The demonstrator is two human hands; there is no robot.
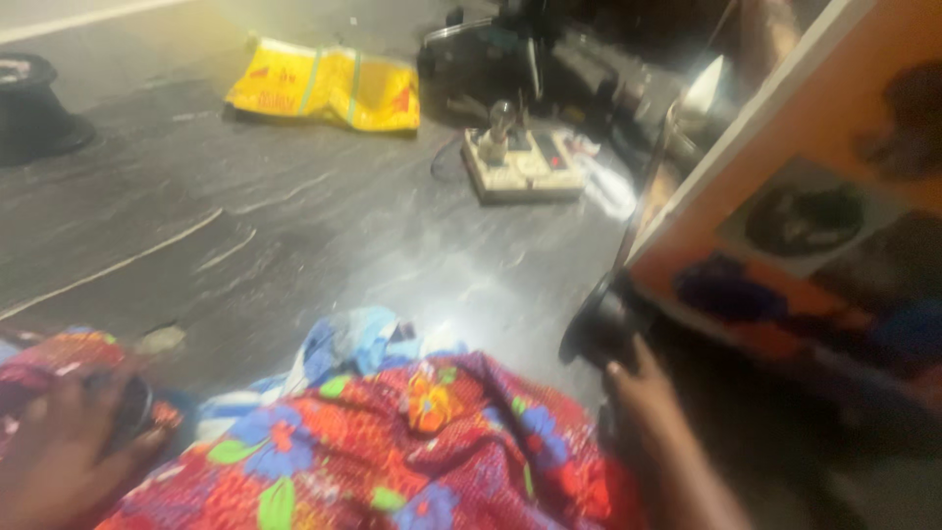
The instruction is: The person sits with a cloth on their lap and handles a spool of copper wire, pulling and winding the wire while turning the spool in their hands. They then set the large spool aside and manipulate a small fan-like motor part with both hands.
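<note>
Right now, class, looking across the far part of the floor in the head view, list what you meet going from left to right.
Black round object → yellow bag → cream switchboard with a bulb → orange-edged board at the right.

The person wears a red floral-print garment point(412, 451), with both forearms bare and sleeveless.

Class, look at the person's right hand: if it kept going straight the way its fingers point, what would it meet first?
The right hand points up and slightly left at the dark round object under the orange panel. It would probably meet that first; the blur hides whether they already touch.
</note>
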